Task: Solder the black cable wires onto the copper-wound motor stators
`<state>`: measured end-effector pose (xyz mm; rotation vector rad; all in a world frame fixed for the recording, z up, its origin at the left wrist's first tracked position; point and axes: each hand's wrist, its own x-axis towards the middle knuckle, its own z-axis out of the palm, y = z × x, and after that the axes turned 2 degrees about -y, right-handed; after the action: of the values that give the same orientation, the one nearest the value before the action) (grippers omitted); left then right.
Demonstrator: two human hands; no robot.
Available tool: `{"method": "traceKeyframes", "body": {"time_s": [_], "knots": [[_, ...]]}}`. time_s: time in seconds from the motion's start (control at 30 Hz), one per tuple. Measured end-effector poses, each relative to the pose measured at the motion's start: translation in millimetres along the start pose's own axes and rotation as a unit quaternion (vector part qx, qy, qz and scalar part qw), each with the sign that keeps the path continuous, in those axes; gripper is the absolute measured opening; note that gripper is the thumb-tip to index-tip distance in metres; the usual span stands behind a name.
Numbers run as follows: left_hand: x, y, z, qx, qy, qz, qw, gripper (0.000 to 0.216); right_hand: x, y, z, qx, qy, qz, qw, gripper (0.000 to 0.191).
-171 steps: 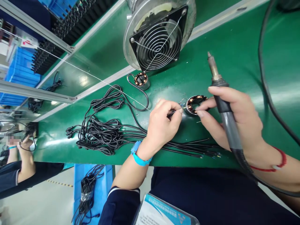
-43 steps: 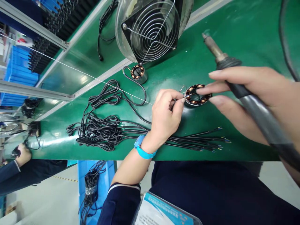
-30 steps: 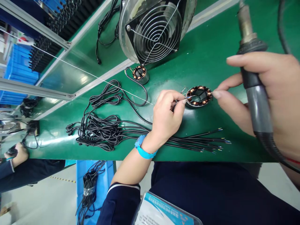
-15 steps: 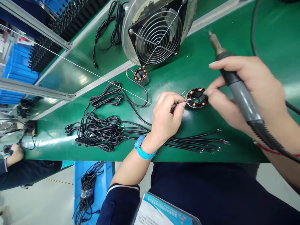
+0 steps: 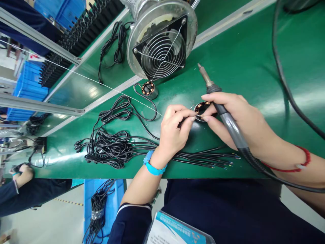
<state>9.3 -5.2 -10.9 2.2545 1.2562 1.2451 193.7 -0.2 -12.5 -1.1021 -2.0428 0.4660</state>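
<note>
My left hand (image 5: pixel 175 130) is closed in a pinch on the end of a black cable (image 5: pixel 181 122), beside a round motor stator (image 5: pixel 198 109) with copper windings on the bench. My right hand (image 5: pixel 245 117) is wrapped round a soldering iron (image 5: pixel 228 126), whose metal tip points up and away from the stator. The thumb and a finger of that same hand come together at the stator's near rim, close to my left fingertips. Those fingers partly cover the stator, and the thin wire ends between them are hard to make out.
Coiled black cables (image 5: pixel 109 145) lie on the green bench (image 5: pixel 254 67) at left, their stripped ends toward the right. A second stator (image 5: pixel 149 90) sits below a fan with a wire guard (image 5: pixel 162 57). A blue bin (image 5: pixel 118 200) stands below; another person's hand (image 5: pixel 25 173) is far left.
My right hand has moved left and down with the soldering iron, and its fingertips now meet my left fingertips at the stator. My left hand keeps its pinch on the cable.
</note>
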Motion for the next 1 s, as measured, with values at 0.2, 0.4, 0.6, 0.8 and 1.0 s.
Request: {"method": "traceKeyframes", "body": {"time_s": [0.2,0.4,0.6,0.8,1.0], "knots": [[4.6,0.7,-2.6,0.003,-0.041,0.028,0.999,0.01,1.5,3.1,0.8,0.0,0.004,-0.028,1.0,0.033],[4.1,-0.8,-5.6,-0.008,-0.038,0.008,0.999,0.007,1.7,2.2,2.2,-0.005,0.007,-0.017,1.0,0.034],[0.5,0.2,-0.4,-0.049,-0.021,-0.027,0.998,0.012,0.6,3.6,1.3,0.0,0.011,-0.033,0.999,0.035],[4.7,6.0,-16.4,-0.277,-0.139,-0.394,0.865,0.029,2.5,7.4,1.8,0.022,0.04,-0.016,0.999,0.045],[15.4,10.6,-24.6,-0.314,-0.072,-0.488,0.811,0.018,7.6,13.2,11.1,0.06,-0.015,-0.021,0.998,0.036]]}}
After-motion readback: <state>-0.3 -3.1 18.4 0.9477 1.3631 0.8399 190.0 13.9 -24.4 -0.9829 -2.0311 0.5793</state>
